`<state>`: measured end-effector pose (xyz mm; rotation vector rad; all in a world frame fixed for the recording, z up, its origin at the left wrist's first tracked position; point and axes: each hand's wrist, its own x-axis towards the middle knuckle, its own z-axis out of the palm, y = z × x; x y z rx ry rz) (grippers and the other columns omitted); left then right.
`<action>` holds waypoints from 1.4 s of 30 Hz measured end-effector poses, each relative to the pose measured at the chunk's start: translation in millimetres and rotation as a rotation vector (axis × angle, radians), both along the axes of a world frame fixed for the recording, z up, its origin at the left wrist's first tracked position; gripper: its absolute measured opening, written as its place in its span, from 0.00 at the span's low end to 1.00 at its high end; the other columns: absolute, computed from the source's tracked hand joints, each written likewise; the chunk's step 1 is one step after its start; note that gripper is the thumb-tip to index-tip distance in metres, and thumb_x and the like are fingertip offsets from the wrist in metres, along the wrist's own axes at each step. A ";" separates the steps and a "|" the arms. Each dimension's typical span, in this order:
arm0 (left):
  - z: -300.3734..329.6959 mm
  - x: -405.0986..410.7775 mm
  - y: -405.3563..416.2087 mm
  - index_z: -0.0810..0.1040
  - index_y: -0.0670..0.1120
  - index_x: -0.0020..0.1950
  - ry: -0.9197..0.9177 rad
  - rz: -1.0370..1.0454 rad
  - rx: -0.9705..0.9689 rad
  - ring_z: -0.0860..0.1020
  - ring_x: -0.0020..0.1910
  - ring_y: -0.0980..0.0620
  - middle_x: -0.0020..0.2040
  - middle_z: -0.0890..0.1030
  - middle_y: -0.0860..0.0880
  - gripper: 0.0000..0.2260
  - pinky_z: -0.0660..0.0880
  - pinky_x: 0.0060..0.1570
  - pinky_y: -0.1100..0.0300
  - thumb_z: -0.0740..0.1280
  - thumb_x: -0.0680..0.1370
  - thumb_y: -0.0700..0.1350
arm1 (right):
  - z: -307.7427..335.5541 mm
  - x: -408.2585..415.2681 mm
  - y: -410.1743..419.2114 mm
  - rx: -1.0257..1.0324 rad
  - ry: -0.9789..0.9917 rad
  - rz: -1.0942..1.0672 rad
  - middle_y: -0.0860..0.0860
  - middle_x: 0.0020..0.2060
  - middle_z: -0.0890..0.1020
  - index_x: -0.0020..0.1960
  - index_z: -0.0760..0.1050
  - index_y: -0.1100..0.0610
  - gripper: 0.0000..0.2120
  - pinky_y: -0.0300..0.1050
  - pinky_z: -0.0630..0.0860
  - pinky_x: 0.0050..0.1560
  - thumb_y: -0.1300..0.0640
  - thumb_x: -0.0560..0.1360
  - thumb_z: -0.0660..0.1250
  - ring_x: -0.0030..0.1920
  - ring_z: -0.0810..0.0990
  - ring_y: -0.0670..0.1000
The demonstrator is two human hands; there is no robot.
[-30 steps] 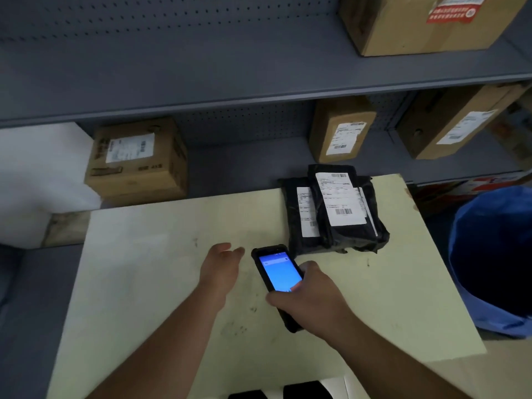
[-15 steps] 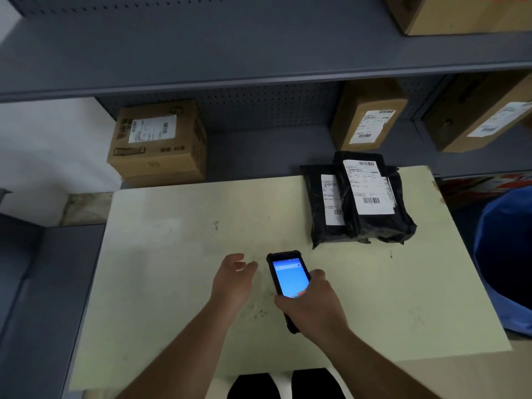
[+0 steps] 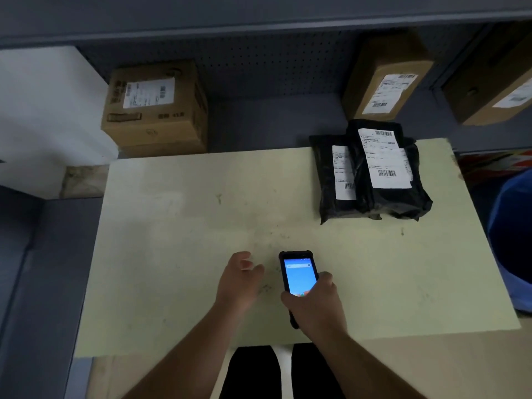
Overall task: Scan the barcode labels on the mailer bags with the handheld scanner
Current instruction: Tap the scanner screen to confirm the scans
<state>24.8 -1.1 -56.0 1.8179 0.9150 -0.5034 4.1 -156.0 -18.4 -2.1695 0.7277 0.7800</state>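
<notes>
My right hand (image 3: 313, 306) grips the scanner (image 3: 299, 276), left hand (image 3: 240, 279) loosely spread; 2 mailer bags (image 3: 374, 174) at 1 o'clock, label print seemingly too blurred to read.

Your view is dim and flat, with no hard shadows on the pale table (image 3: 178, 240). The brightest thing you see is the scanner (image 3: 299, 279) screen, glowing blue and washed out so its text is unreadable. Behind the table, the shelf (image 3: 259, 30) recess falls into gloom. Toward the frame edges beyond the table, straight lines bow and detail softens; label print is blurred.
</notes>
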 end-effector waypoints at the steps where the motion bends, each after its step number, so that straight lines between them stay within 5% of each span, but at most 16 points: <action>1: -2.8 -2.2 0.9 0.75 0.50 0.72 -0.004 0.007 -0.001 0.81 0.51 0.50 0.61 0.81 0.49 0.20 0.72 0.36 0.65 0.70 0.80 0.45 | -3.5 -1.9 0.1 -0.004 0.002 -0.001 0.52 0.54 0.77 0.60 0.65 0.54 0.28 0.53 0.84 0.47 0.48 0.69 0.77 0.51 0.83 0.56; 7: -12.0 -10.2 2.7 0.76 0.48 0.71 -0.015 0.019 -0.010 0.81 0.49 0.51 0.60 0.82 0.49 0.19 0.73 0.43 0.62 0.70 0.80 0.43 | -23.2 -14.5 2.7 -0.024 0.011 0.007 0.53 0.58 0.76 0.68 0.67 0.57 0.33 0.51 0.80 0.49 0.50 0.70 0.79 0.56 0.81 0.59; 12: -17.7 -14.2 2.8 0.75 0.48 0.71 -0.009 0.008 -0.025 0.78 0.43 0.63 0.58 0.81 0.49 0.19 0.71 0.37 0.69 0.71 0.80 0.42 | -34.3 -19.8 6.9 -0.058 0.013 0.030 0.54 0.62 0.76 0.71 0.65 0.57 0.35 0.51 0.80 0.52 0.50 0.71 0.79 0.61 0.80 0.60; 17: -19.1 -18.7 5.5 0.77 0.49 0.69 -0.003 0.000 -0.016 0.80 0.46 0.54 0.59 0.82 0.49 0.19 0.73 0.37 0.67 0.73 0.78 0.42 | -41.6 -23.7 14.9 -0.184 0.016 0.074 0.54 0.65 0.78 0.72 0.64 0.55 0.37 0.57 0.79 0.65 0.46 0.71 0.79 0.65 0.78 0.59; 29: -23.5 -30.3 19.7 0.75 0.51 0.71 0.025 -0.035 0.014 0.81 0.55 0.50 0.62 0.82 0.48 0.20 0.75 0.51 0.60 0.72 0.79 0.44 | -56.0 -24.4 26.8 -0.313 0.017 0.117 0.53 0.70 0.73 0.76 0.62 0.55 0.42 0.54 0.78 0.66 0.39 0.72 0.78 0.69 0.74 0.56; 37: -21.7 -33.6 19.8 0.76 0.50 0.70 0.029 -0.025 0.018 0.79 0.50 0.54 0.61 0.82 0.49 0.19 0.73 0.43 0.64 0.72 0.79 0.43 | -55.4 -24.7 24.9 -0.346 0.009 0.149 0.53 0.72 0.72 0.77 0.62 0.54 0.43 0.53 0.76 0.69 0.38 0.72 0.77 0.70 0.73 0.56; 42: -16.7 -30.6 18.5 0.75 0.51 0.70 0.033 -0.008 -0.003 0.81 0.58 0.49 0.63 0.81 0.50 0.19 0.75 0.45 0.62 0.70 0.80 0.42 | -42.9 -14.3 22.2 -0.300 -0.087 0.202 0.53 0.76 0.70 0.81 0.61 0.54 0.45 0.53 0.73 0.74 0.37 0.73 0.77 0.74 0.71 0.57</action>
